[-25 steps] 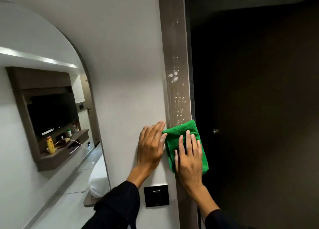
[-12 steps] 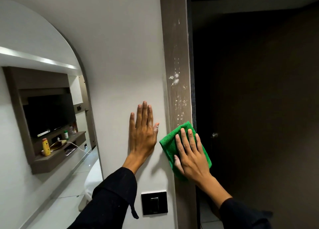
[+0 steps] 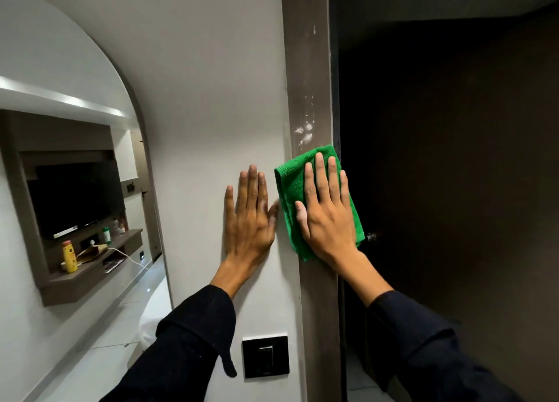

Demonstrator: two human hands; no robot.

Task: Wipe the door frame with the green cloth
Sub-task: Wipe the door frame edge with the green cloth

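Pressing: my right hand [image 3: 328, 217] lies flat, fingers spread, on the cloth [image 3: 292, 195], pinning it to the frame [image 3: 307, 68]; palm contact only, nothing gripped.
Cloth: green, folded, on the frame's face just under the white specks [image 3: 304, 133]; its left edge hangs over onto the wall [image 3: 196, 99], its right edge reaches the frame's inner corner.
Left hand [image 3: 249, 220]: I have it open and flat on the wall just beside the cloth, fingers up and together, thumb tip near the cloth edge; I cannot tell if they touch.
Frame: brown-grey, vertical, specks scattered above the cloth.
Switch [image 3: 265, 356]: black plate on the wall, below my left hand.
Doorway [image 3: 453, 174]: dark, right of the frame.
Sleeves: black, both arms.
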